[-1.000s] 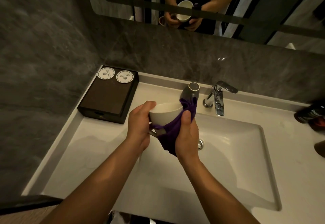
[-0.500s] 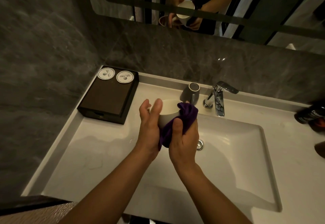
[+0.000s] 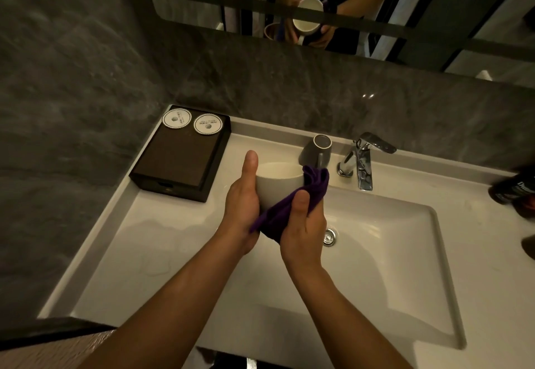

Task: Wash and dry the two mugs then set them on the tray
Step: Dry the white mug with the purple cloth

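Observation:
A white mug (image 3: pixel 276 185) is held upright above the left rim of the sink. My left hand (image 3: pixel 241 203) cups its left side, thumb raised along the wall. My right hand (image 3: pixel 304 224) presses a purple cloth (image 3: pixel 292 206) against the mug's right side and underside. The mug's handle is hidden. A second mug (image 3: pixel 317 151), grey, stands upside down on the counter behind, left of the tap. A dark brown tray (image 3: pixel 179 157) sits in the back left corner of the counter, with two round white coasters (image 3: pixel 192 121) on its far end.
A chrome tap (image 3: pixel 362 163) stands behind the white sink basin (image 3: pixel 385 253), whose drain (image 3: pixel 329 237) lies just right of my right hand. Dark bottles (image 3: pixel 515 192) lie at the right edge. A mirror above the grey wall reflects my hands and the mug.
The mug has turned in my hands. My left thumb now points up along its side, and the cloth has slid from the rim down around the mug's right side and base.

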